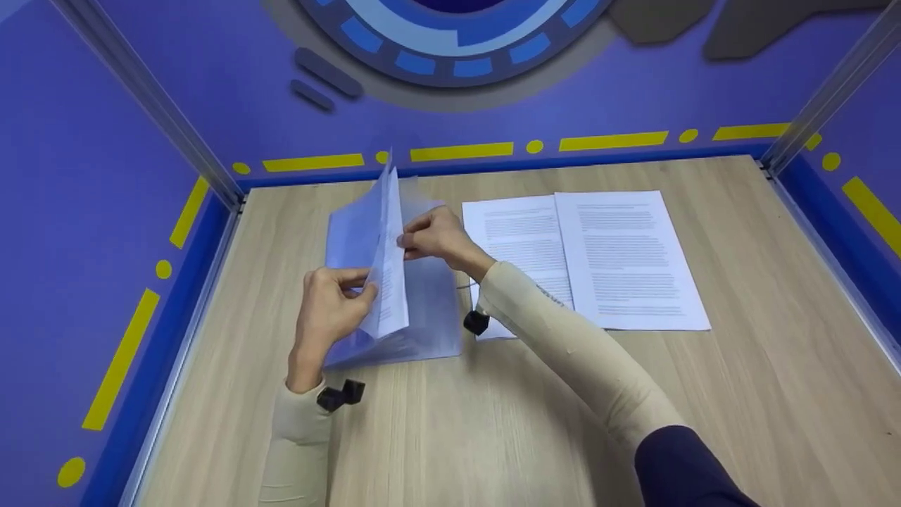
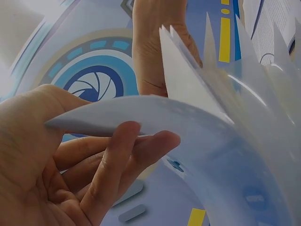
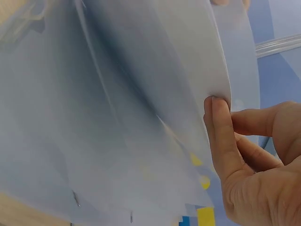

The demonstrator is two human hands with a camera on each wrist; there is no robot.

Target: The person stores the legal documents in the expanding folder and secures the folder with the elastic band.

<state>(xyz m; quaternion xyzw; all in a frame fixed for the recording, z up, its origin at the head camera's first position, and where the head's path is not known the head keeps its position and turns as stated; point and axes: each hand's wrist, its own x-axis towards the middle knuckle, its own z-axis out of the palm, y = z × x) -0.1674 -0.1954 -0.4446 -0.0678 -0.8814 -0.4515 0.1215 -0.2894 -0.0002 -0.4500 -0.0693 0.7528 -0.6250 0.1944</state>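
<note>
A translucent plastic folder (image 1: 433,313) with several clear leaves lies spread on the left part of the table. Some of its leaves stand upright in the middle, together with white printed paper (image 1: 396,282). From the left, my left hand (image 1: 327,306) pinches a clear leaf (image 2: 141,110) between thumb and fingers. On the other side, my right hand (image 1: 436,232) pinches the edge of the white paper (image 3: 207,61), higher up. How many sheets it holds I cannot tell. The inside of the folder is partly hidden behind the raised leaves.
Right of the folder lie two stacks of printed paper: the left stack (image 1: 514,225) sits partly under the right stack (image 1: 626,260), and my right forearm crosses over it. Blue panels (image 1: 493,120) wall the wooden table (image 1: 436,436) at the back and sides.
</note>
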